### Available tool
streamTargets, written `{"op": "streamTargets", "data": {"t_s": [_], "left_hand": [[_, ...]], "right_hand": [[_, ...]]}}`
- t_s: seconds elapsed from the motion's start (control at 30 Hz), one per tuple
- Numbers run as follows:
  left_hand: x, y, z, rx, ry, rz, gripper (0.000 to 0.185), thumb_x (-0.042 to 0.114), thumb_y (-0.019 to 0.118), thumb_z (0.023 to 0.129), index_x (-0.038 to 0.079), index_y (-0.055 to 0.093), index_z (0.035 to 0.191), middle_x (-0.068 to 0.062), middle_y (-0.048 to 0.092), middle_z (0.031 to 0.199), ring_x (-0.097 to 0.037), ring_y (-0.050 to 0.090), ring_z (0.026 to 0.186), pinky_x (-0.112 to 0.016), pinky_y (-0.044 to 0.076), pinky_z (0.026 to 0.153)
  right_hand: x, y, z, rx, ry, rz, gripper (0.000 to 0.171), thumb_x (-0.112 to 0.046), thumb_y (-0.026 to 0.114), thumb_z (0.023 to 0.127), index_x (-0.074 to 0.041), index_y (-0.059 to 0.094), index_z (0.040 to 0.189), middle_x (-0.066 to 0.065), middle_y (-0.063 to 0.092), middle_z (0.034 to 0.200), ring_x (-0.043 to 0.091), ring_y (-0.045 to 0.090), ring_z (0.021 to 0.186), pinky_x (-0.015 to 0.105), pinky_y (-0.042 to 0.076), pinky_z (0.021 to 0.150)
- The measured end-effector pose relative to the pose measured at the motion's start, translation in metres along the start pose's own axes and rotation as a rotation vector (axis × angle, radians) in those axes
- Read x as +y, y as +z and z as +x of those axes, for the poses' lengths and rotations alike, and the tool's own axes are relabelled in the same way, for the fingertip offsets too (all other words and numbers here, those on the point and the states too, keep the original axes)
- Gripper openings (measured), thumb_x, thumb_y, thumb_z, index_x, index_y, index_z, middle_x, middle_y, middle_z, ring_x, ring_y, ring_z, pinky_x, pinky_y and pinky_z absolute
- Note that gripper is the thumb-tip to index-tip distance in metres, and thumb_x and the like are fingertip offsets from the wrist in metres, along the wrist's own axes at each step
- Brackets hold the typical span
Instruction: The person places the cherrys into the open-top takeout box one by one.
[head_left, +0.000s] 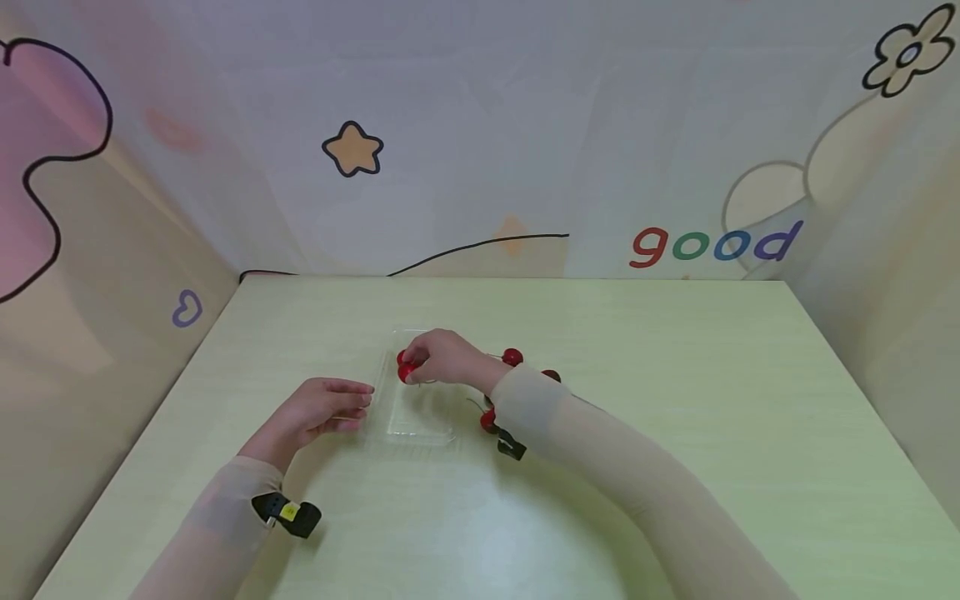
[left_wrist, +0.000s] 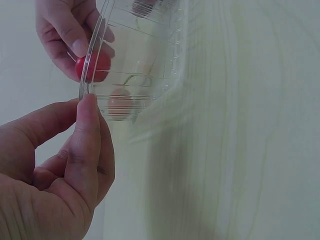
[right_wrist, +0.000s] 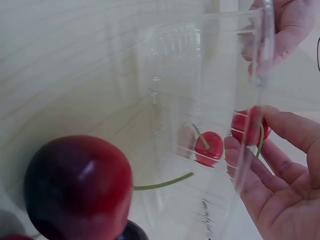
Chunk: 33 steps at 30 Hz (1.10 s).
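A clear plastic tray [head_left: 420,437] stands on the table between the two hands. My left hand [head_left: 322,408] pinches its left rim between thumb and fingertips, as the left wrist view shows. Over the tray, my right hand [head_left: 450,358] pinches a red cherry [right_wrist: 246,126] with a green stem between thumb and fingers. A second red cherry [right_wrist: 208,149] lies inside the tray, just beneath the held one. Right of the tray, loose cherries lie near the right forearm, among them one dark red cherry [right_wrist: 77,187] close to the right wrist camera.
On the table [head_left: 675,500], several cherries, such as one at the back [head_left: 512,357] and one nearer the front [head_left: 488,420], lie partly behind the right sleeve. A printed cloth backdrop [head_left: 480,125] rises behind the table and along both sides.
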<state>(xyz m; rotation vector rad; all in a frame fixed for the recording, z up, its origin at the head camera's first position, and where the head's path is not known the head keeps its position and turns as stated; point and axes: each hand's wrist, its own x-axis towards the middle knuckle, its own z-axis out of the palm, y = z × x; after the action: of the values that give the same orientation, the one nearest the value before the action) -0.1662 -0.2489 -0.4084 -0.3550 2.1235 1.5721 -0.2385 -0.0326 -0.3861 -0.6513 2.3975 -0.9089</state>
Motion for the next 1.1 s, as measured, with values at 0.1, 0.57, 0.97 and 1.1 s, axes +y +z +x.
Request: {"op": "streamTargets", "data": {"t_s": [0.1,0.57,0.97,1.1], "left_hand": [[0.000,-0.001,0.000,-0.002,0.001,0.000,0.044,0.013,0.063,0.101,-0.009,0.056,0.138,0.001,0.075,0.099,-0.009,0.066,0.081,-0.020,0.062,0.071],[-0.001,-0.001,0.002,-0.009,0.008,-0.010,0.044,0.012,0.064,0.101,-0.009,0.056,0.139,0.003,0.074,0.096,-0.008,0.066,0.079,-0.020,0.062,0.071],[0.000,-0.001,0.001,-0.012,0.004,-0.015,0.044,0.011,0.063,0.101,-0.010,0.055,0.139,0.003,0.073,0.092,-0.008,0.065,0.078,-0.020,0.061,0.070],[0.001,0.000,0.000,-0.013,0.005,-0.017,0.044,0.011,0.063,0.101,-0.010,0.055,0.138,0.003,0.073,0.092,-0.008,0.065,0.078,-0.020,0.061,0.071]], "right_hand": [[0.001,0.002,0.004,0.005,0.005,-0.013,0.034,-0.016,0.075,0.093,-0.005,0.069,0.126,0.012,0.072,0.125,0.023,0.064,0.111,0.032,0.056,0.100],[0.003,0.009,0.015,0.019,0.049,-0.034,0.032,-0.015,0.075,0.093,-0.004,0.070,0.123,0.012,0.072,0.124,0.021,0.062,0.108,0.032,0.055,0.100],[0.001,0.011,0.022,0.027,0.053,-0.051,0.032,-0.013,0.076,0.092,-0.003,0.070,0.122,0.012,0.073,0.123,0.021,0.062,0.106,0.032,0.054,0.101],[0.001,0.013,0.023,0.030,0.048,-0.071,0.031,-0.011,0.076,0.091,-0.002,0.071,0.121,0.012,0.073,0.122,0.021,0.063,0.107,0.032,0.053,0.102]]}}
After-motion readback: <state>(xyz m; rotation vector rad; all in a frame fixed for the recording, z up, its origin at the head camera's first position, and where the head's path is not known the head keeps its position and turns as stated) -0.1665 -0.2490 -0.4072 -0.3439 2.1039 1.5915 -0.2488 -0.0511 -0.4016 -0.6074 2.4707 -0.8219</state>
